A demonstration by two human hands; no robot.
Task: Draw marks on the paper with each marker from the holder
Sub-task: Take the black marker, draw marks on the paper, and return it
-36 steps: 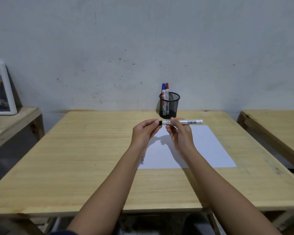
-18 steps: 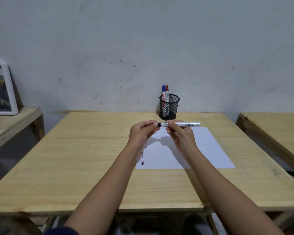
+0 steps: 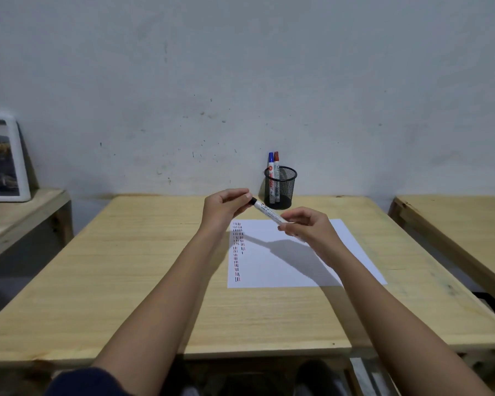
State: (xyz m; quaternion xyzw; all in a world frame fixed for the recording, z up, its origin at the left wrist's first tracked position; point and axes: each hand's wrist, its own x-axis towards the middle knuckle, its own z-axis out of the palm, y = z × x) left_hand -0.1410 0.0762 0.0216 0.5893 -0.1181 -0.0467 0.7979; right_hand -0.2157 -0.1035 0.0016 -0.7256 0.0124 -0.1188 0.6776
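Marker in hand (image 3: 267, 213): white barrel, black cap end; held in the air above the far edge of the paper (image 3: 286, 270), not touching it.
Long axis: slants from upper left, at the cap, down to the right and toward the person; the tail end is hidden inside the right hand.
Left hand (image 3: 222, 208): grip closed to a pinch, fingertips on the black cap (image 3: 252, 200). Cannot tell whether the cap is seated or partly off.
Right hand (image 3: 307, 227): grip curled around the barrel, thumb and fingers closed on its lower half.
Key relation: the two grips sit at opposite ends of one axis, left at the cap, right on the body. Judged: the step in hand is either uncapping or recapping, so the coming move runs along that slant, not across it.
Nearer hand to holder (image 3: 280, 187): the left, just in front and to the left of it; the right is further toward the person.
Holder: black mesh cup at the back of the desk (image 3: 143, 270), holding a blue marker (image 3: 270, 164) and a red marker (image 3: 276, 164), upright and side by side.
Marks (image 3: 237, 247): columns of short dashes, red and dark, down the left margin; the rest of the sheet is blank.
Risk, judged: a crooked pull or push at the cap could jerk the tip onto skin or paper.
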